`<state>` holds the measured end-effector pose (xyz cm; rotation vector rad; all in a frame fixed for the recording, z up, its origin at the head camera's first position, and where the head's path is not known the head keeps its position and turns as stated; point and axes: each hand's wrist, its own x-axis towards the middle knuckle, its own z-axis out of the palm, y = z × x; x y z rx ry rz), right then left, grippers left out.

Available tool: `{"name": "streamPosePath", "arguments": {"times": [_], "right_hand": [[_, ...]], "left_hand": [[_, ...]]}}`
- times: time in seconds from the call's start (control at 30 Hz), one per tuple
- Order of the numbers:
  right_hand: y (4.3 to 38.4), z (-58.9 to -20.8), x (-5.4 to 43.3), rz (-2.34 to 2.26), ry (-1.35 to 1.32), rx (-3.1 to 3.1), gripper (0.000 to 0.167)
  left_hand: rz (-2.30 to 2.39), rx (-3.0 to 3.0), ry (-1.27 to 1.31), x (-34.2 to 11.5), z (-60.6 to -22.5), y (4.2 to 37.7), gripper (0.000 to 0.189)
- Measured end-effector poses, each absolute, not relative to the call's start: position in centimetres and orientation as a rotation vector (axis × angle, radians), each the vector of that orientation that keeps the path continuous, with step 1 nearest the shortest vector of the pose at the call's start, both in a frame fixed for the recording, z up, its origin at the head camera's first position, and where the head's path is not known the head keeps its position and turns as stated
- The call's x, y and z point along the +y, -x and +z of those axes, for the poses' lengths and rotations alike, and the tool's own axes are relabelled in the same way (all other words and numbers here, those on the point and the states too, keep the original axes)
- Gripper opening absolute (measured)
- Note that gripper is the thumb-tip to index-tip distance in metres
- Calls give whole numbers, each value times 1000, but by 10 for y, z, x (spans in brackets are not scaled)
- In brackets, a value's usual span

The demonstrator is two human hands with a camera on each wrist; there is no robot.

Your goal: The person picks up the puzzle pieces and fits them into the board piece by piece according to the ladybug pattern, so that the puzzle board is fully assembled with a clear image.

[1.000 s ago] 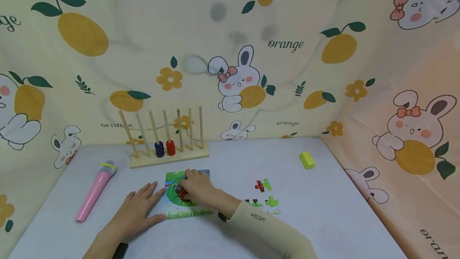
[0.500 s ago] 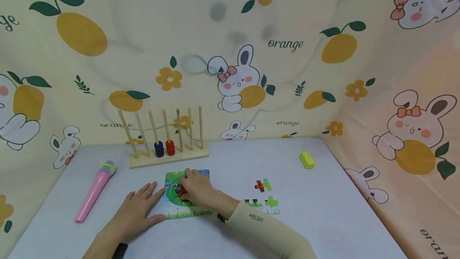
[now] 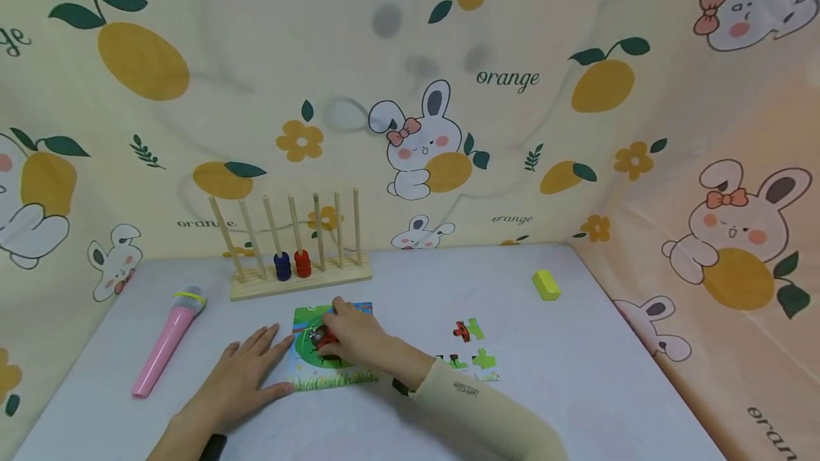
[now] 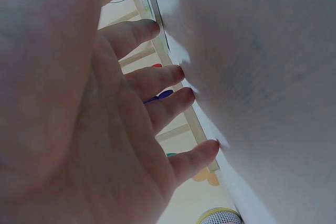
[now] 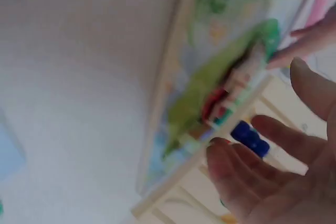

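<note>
A ladybug puzzle board [image 3: 333,380] lies on the white table, its green, red and blue picture partly hidden by my right hand [image 3: 357,334]. That hand hovers over the upper right of the picture. In the right wrist view its fingers [image 5: 231,174] are loosely bent and the thumb stands apart, with nothing between them. My left hand [image 3: 242,374] lies with spread, straight fingers on the table, index finger and thumb tips right at the board's left edge. The left wrist view shows those fingers [image 4: 163,106] extended along the tabletop.
Several loose jigsaw pieces [image 3: 485,359] lie right of the board, including a red-and-green pair [image 3: 474,329]. Behind stands a wooden peg rack [image 3: 307,278] with blue and red beads. A pink toy microphone [image 3: 165,351] lies left; a yellow block [image 3: 547,285] sits back right.
My right hand has shifted slightly right, its fingers coming up off the picture and uncovering more of the ladybug. The left hand stays in place.
</note>
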<state>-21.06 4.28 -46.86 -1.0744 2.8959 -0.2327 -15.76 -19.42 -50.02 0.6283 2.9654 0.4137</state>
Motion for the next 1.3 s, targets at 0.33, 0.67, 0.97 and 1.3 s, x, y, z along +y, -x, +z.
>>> {"name": "streamPosePath", "arguments": {"times": [0.33,0.67,0.97,1.3], "right_hand": [[193,-459,62,142,1096,2717,81],[183,-458,73,169,1101,2637,83],[180,-460,72,199,1096,2629,81],[177,-463,72,203,1084,2641,83]], "left_hand": [[420,2971,-621,-194,-500,156,87],[411,2968,-620,-193,-500,157,86],[396,2943,-597,-193,-501,159,90],[397,2941,-604,-194,-501,160,88]]}}
